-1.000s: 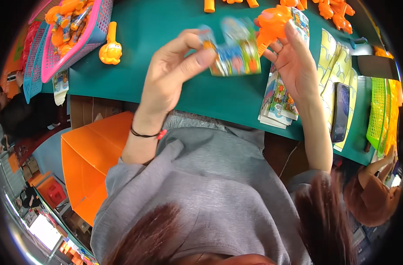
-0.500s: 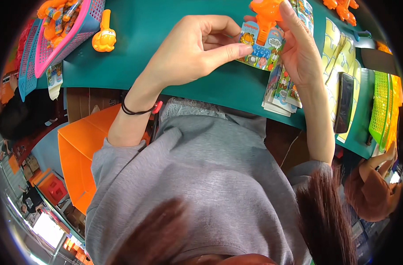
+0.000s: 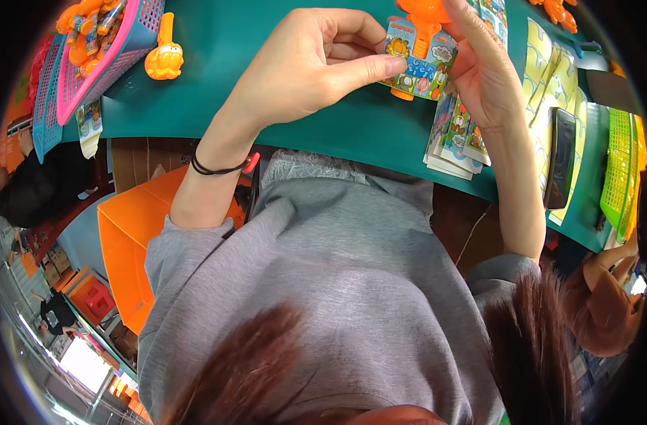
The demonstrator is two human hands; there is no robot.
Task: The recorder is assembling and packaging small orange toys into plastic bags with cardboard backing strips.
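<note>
Near the top edge, a colourful printed card (image 3: pixel 417 74) is held over the table. My left hand (image 3: pixel 305 71) pinches the card's left edge between thumb and fingers. An orange plastic toy (image 3: pixel 426 30) lies against the card's front, its upper end cut off by the picture's edge. Below the card's bottom edge pokes a small orange tip (image 3: pixel 402 94), apparently the toy's handle passed through the card. My right hand (image 3: pixel 490 81) grips the toy with its thumb, the other fingers mostly hidden behind. Under that hand rests a stack of printed cards (image 3: pixel 454 142).
On the green table (image 3: pixel 217 106), a cat-headed orange toy (image 3: pixel 164 60) lies beside a pink-and-blue basket (image 3: pixel 128 53) of similar toys. At right are yellow patterned sheets (image 3: pixel 539 64), a dark phone-like object (image 3: pixel 561 159) and a green basket (image 3: pixel 617 170). An orange bin (image 3: pixel 128 255) stands left below.
Both hands and the card have shifted slightly up in the picture. The orange tip now shows below the card's lower edge, where it did not before.
</note>
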